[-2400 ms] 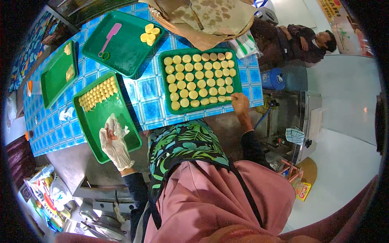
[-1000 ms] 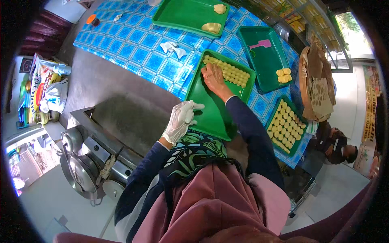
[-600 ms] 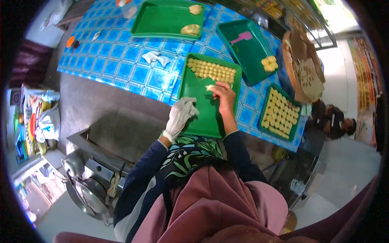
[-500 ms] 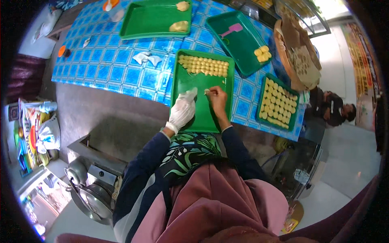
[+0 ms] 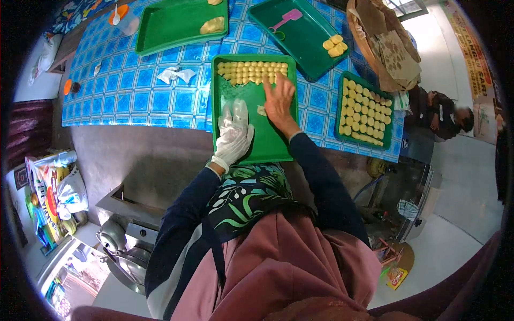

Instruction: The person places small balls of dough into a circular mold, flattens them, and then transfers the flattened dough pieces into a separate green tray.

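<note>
In front of me lies a green tray with rows of small yellow dough balls packed along its far end. My left hand, in a thin white glove, rests palm down over the tray's left part with its fingers stretched out; whether anything is under the palm is hidden. My bare right hand reaches over the right side, fingers apart, its fingertips at the nearest row of balls. Beside its thumb is a small pale piece of dough on the tray.
Farther left is another green tray with larger dough lumps. A dark green tray at the far right holds a pink scraper and yellow pieces. Right, a smaller tray carries rows of flattened rounds. A crumpled white cloth lies left.
My right hand has moved forward to the dough balls and opened from a pinch; a small dough piece now lies beside it. My left hand has flattened. The view has shifted.
</note>
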Demonstrator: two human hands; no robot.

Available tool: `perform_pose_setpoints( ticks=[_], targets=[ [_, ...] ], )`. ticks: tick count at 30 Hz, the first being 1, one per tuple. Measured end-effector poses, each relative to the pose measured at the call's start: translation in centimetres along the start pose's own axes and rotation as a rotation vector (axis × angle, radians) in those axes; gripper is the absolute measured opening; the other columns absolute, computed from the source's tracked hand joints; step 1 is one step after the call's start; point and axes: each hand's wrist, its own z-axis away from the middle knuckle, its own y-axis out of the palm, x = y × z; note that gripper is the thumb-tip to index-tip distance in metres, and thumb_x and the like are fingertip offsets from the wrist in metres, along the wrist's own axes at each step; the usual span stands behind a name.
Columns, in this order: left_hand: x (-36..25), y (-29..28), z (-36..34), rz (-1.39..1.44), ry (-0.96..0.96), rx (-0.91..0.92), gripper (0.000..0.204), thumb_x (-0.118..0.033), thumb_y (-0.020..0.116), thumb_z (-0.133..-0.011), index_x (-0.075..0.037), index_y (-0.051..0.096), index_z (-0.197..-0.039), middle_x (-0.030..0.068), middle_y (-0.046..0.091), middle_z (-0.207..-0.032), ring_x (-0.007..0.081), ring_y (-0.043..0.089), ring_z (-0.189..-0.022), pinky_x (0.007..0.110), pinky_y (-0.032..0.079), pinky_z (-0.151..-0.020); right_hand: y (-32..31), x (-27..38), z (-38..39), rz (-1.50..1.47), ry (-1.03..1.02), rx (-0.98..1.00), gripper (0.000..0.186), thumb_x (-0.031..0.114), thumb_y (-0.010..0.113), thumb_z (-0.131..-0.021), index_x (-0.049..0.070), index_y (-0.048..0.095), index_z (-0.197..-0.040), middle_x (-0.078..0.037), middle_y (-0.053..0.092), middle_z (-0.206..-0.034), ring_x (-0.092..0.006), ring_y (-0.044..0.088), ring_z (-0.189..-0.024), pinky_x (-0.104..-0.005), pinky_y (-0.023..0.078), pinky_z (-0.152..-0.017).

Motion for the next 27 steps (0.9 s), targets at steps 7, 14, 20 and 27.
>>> perform_pose_setpoints(
  ticks=[7,14,20,27],
  targets=[
    [-0.1,-1.6,0.8,0.115,-0.021,0.042,0.088,-0.025,0.064,-0.096,-0.002,0.013,-0.164,0.0245,0.014,-0.169,0.053,0.014,-0.153,0.061,0.023,-0.122,3.7,1.9,-1.2,0.033,-0.196,-0.025,0.086,-0.005,0.058,-0.084,0.017,0.029,-0.162,-0.033,0.023,-0.161,-0.0494,0.034,-0.139,-0.0628,0.027,-0.104],
    [1.0,-0.1,0.7,0.188,0.026,-0.234,0.085,-0.029,0.061,-0.099,-0.002,0.012,-0.163,0.0261,0.015,-0.168,0.0614,0.024,-0.145,0.062,0.03,-0.118,0.9,1.4,-1.2,-0.149,0.126,-0.173,0.081,-0.017,0.061,-0.07,0.013,0.058,-0.144,-0.027,0.041,-0.149,-0.0445,0.04,-0.134,-0.0563,0.03,-0.101],
    [-2.2,-0.3,-1.5,-0.032,0.148,-0.02,0.081,-0.037,0.06,-0.1,-0.003,0.021,-0.162,0.0216,0.025,-0.167,0.0571,0.024,-0.149,0.064,0.032,-0.116,-1.7,-1.1,4.5,-0.101,-0.043,0.041,0.06,-0.004,0.067,-0.074,0.013,0.066,-0.131,-0.024,0.042,-0.15,-0.0459,0.039,-0.136,-0.0604,0.03,-0.105],
    [-1.9,-0.3,-3.0,-0.113,0.147,0.081,0.07,-0.037,0.058,-0.102,-0.005,0.032,-0.159,0.0185,0.032,-0.165,0.0499,0.032,-0.148,0.061,0.032,-0.118,-3.3,0.8,7.0,0.0,-0.011,0.259,0.064,-0.006,0.063,-0.075,0.013,0.062,-0.137,-0.033,0.038,-0.15,-0.0523,0.036,-0.135,-0.0632,0.03,-0.104]
  ],
)
